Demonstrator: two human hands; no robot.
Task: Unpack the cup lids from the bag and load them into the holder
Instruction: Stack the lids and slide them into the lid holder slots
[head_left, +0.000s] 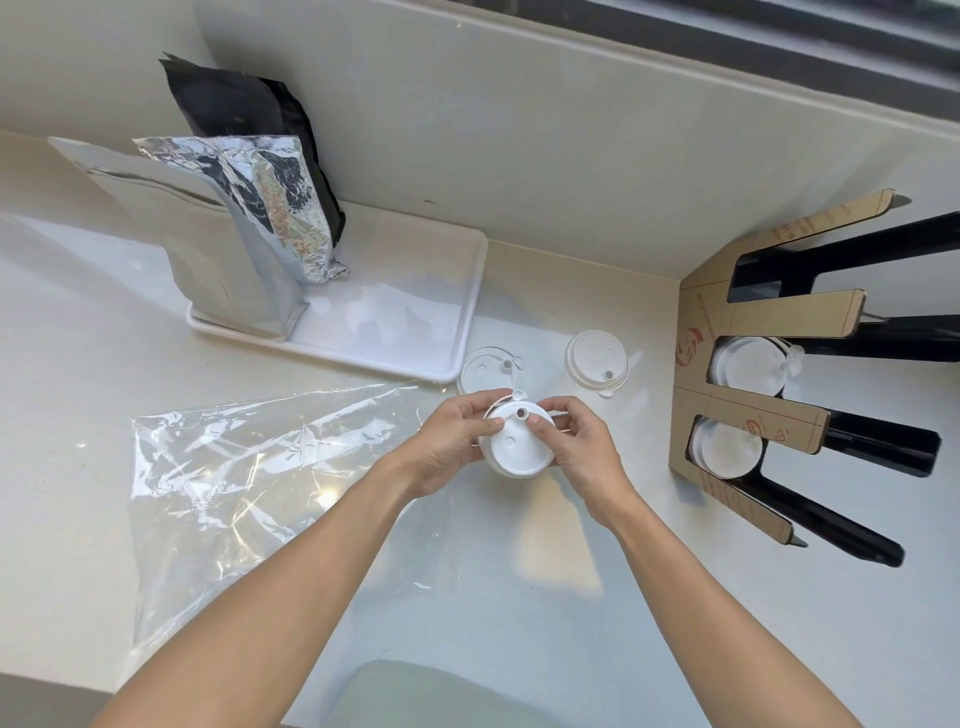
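Two hands, your left grip (457, 434) and right grip (576, 441), pinch one small stack of lids (514, 441) above the desk (519, 597), between the bag (249, 499) and holder (748, 415). Thin, light, flexible plastic, probably slippery: hold the rims, squeezing gently.

left hand (451, 441), right hand (576, 447), fingers curled, gripping
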